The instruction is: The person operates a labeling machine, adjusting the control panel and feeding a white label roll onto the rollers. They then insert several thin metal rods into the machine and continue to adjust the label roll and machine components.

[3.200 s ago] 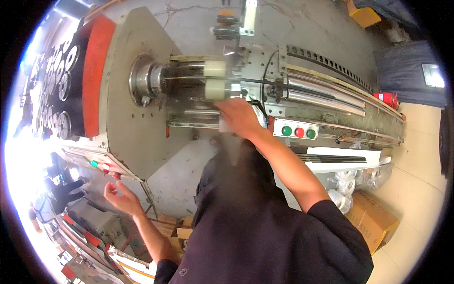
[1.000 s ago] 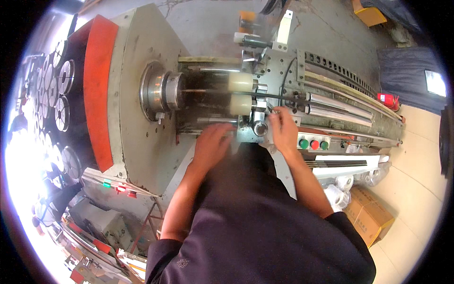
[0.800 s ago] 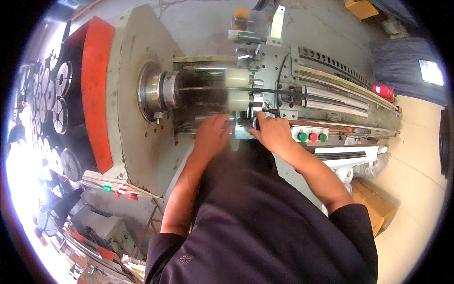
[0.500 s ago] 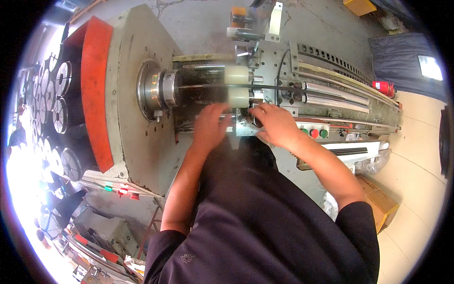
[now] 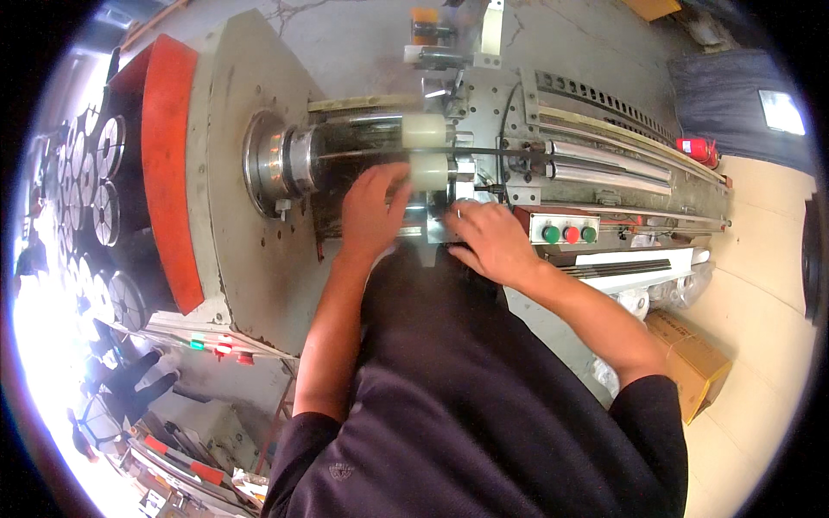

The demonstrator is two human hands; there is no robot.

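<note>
A thin dark rod (image 5: 501, 153) runs lengthwise through the machine, passing between two whitish rollers, the far roller (image 5: 424, 131) and the near roller (image 5: 429, 173). My left hand (image 5: 371, 210) is raised just left of the near roller, its fingers stretched out and its thumb apart, close to the rod. Whether the fingertips touch the rod cannot be made out. My right hand (image 5: 492, 240) hovers over the near edge of the metal carriage, fingers spread and slightly bent, holding nothing visible. At the left, the rod leads to a round metal chuck (image 5: 300, 161).
The grey machine housing (image 5: 250, 259) with a red-orange panel (image 5: 168, 173) stands left. A button box (image 5: 563, 229) with green and red buttons sits right of my right hand. Beyond are two shiny cylinders (image 5: 609, 164), a tray of dark rods (image 5: 639, 268) and a cardboard box (image 5: 691, 363).
My left hand has moved up and left, nearer the rod. My right hand has drawn back toward me, showing more of the button box. The view has shifted slightly.
</note>
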